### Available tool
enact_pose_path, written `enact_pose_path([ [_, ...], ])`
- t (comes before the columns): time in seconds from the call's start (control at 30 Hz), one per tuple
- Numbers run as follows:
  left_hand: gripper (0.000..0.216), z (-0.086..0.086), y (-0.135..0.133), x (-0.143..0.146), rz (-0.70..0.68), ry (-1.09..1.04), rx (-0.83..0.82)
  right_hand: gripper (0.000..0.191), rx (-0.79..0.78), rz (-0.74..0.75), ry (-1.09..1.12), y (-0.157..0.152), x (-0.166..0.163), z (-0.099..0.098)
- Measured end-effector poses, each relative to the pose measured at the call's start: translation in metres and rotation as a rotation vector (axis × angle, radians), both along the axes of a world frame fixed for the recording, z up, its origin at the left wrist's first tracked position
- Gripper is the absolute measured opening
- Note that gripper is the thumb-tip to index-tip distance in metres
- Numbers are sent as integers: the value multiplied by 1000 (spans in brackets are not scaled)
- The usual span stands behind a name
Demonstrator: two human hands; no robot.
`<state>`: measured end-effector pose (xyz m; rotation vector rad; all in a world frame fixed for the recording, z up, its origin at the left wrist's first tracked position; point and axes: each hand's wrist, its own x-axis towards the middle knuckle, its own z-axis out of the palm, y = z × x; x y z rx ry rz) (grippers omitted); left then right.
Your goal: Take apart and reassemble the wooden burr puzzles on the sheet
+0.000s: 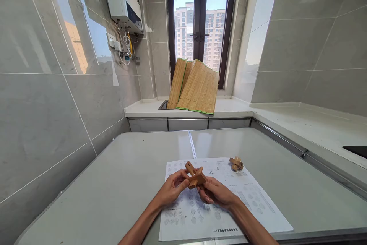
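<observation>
Between my two hands is a wooden burr puzzle (197,179), its brown pieces crossing one another, with one piece slanting up to the left. My left hand (175,185) grips its left side with thumb and fingers. On the right, my right hand (215,191) pinches the lower right part, fingers curled beneath. Both hands hold it just above a large printed sheet (229,214) of small diagrams and text. A second wooden burr puzzle (236,163) lies on the sheet's far right part, apart from my hands.
The sheet lies on a pale folding table (114,199) with a seam down its middle. Behind it, a white counter (229,104) carries a bamboo mat (200,86) below the window (197,19). A water heater (123,0) hangs on the tiled wall at left.
</observation>
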<state>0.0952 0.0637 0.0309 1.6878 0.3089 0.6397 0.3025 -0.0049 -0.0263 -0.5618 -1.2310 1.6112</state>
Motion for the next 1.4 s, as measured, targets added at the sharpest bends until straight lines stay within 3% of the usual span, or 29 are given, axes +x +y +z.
enact_pose_path([
  [0.2,29,1,-2,-1,64,45,113,42,-34,-12,-18,-2,0,5],
  [0.57,36,-3,-1,-1,110,59,136,38,-63,26,-20,-3,-2,10],
  [0.87,38,-10,3,4,5,63,-15,40,-107,-75,90,5,-8,1],
  [1.0,38,-13,1,5,43,49,-45,40,-114,-83,99,1,-10,7],
  [1.13,56,-12,-2,5,85,56,-37,39,-114,-80,111,-1,-10,12],
  [1.4,47,-18,-5,5,117,40,11,34,-119,-66,101,0,-6,9],
])
